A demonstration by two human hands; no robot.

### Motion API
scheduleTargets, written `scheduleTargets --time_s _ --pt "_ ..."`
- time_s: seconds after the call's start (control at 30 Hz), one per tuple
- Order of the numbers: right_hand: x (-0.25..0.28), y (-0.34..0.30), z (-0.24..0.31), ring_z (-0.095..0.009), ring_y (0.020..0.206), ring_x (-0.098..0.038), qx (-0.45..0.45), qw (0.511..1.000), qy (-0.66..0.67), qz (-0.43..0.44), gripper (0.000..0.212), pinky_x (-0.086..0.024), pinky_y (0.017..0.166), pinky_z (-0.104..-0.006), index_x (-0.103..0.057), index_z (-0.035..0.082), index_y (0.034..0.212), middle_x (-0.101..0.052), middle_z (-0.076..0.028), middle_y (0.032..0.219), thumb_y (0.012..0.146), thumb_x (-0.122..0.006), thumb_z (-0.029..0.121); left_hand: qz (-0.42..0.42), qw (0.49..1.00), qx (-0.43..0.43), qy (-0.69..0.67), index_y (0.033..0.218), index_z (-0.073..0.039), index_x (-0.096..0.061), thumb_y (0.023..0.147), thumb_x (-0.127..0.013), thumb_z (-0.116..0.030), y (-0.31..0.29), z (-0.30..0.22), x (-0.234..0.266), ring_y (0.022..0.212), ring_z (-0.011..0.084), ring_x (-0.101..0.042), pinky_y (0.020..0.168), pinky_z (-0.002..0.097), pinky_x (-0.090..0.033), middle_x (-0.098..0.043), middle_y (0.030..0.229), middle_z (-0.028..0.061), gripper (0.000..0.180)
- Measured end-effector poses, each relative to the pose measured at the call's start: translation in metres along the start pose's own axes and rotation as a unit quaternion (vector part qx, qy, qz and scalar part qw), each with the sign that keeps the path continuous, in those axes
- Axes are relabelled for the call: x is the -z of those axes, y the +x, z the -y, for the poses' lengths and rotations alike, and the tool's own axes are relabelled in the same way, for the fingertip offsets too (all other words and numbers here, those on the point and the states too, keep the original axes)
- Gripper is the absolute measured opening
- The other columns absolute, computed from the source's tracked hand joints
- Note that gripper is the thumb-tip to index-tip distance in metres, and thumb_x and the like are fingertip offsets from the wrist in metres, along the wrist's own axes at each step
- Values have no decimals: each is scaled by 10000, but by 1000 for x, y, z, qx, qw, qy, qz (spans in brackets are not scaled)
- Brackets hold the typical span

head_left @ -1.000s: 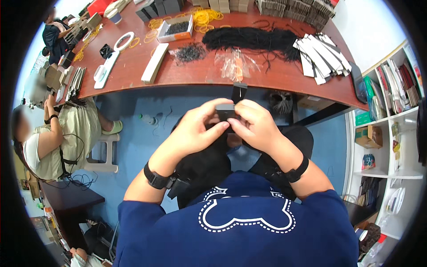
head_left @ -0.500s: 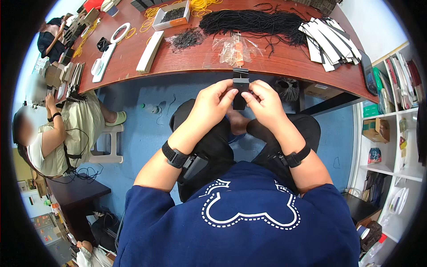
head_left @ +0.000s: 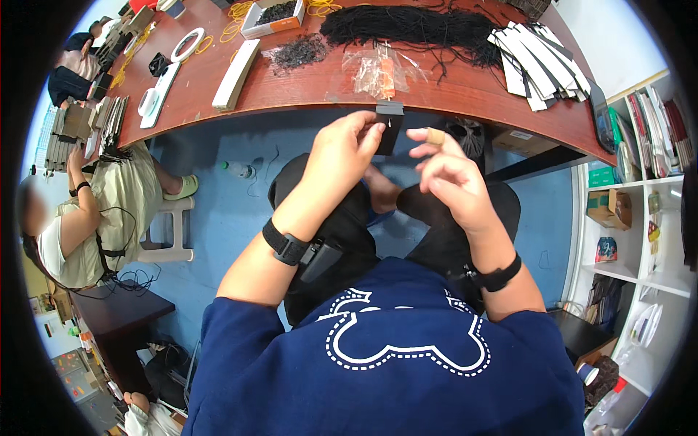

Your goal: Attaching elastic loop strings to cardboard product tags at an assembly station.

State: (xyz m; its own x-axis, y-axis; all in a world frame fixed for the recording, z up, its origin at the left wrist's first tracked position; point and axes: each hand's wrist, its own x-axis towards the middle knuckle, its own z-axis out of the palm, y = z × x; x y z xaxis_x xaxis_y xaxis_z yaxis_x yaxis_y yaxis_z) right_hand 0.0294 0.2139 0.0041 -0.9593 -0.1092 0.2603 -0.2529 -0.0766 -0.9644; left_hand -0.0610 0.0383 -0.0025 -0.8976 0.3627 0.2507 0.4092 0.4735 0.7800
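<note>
At the table's near edge, my left hand (head_left: pixel 343 149) pinches a folded black card strip (head_left: pixel 389 134) between thumb and fingers. The strip's upper end is bent over toward the tabletop, and a tiny white mark shows on its face. My right hand (head_left: pixel 456 178) is apart from the strip, to its right, with fingers loosely spread and nothing visible in them. A tan wrap (head_left: pixel 435 136) circles one of its fingers. Just beyond the strip, a crumpled clear plastic bag (head_left: pixel 371 76) with an orange piece (head_left: pixel 388 76) lies on the table.
On the reddish table (head_left: pixel 305 91) are a bundle of black cords (head_left: pixel 414 30), white and black strips (head_left: pixel 534 65), small black bits (head_left: pixel 299 52), a box (head_left: pixel 273 29) and a long pale stack (head_left: pixel 237 76). A person (head_left: pixel 87 225) sits at left; shelves (head_left: pixel 625 272) stand at right.
My right hand has let go of the black card strip and moved right, its fingers opening. My left hand keeps hold of the strip, which has shifted slightly left and up.
</note>
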Motion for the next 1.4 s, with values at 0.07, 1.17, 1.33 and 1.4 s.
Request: scheduleTargets --time_s 0.07,1.17,1.33,1.4 --pt "-2 -7 13 -216 1059 -443 -18 985 159 70 148 -344 933 -343 -604 32 657 -401 -160 1301 732 -551 149 10 1000 -1 -3 959 27 -602 831 -623 -162 -1 -5 6 711 169 -636 646 275 -491 -650 796 145 229" --pt "-21 -5 34 -292 1226 -401 -176 835 518 49 780 -326 993 -382 -168 86 1410 -340 -170 1384 865 -286 632 -109 904 21 412 984 -13 -604 817 -575 -345 78 71 154 858 354 -601 742 400 -468 -623 867 205 372" --pt "-15 4 34 -309 1302 -284 -112 861 493 47 803 -269 1035 -396 -73 104 1431 -236 -169 1439 862 -211 653 -119 909 25 398 1063 -33 -594 844 -558 -295 78 84 158 848 351 -606 727 391 -470 -621 890 210 344" --pt "-14 3 33 -306 1302 -285 -109 866 487 41 807 -270 1035 -389 -75 106 1432 -232 -168 1441 859 -200 660 -149 908 17 391 1101 -2 -574 834 -567 -262 78 79 154 878 353 -602 765 411 -469 -617 894 239 374"
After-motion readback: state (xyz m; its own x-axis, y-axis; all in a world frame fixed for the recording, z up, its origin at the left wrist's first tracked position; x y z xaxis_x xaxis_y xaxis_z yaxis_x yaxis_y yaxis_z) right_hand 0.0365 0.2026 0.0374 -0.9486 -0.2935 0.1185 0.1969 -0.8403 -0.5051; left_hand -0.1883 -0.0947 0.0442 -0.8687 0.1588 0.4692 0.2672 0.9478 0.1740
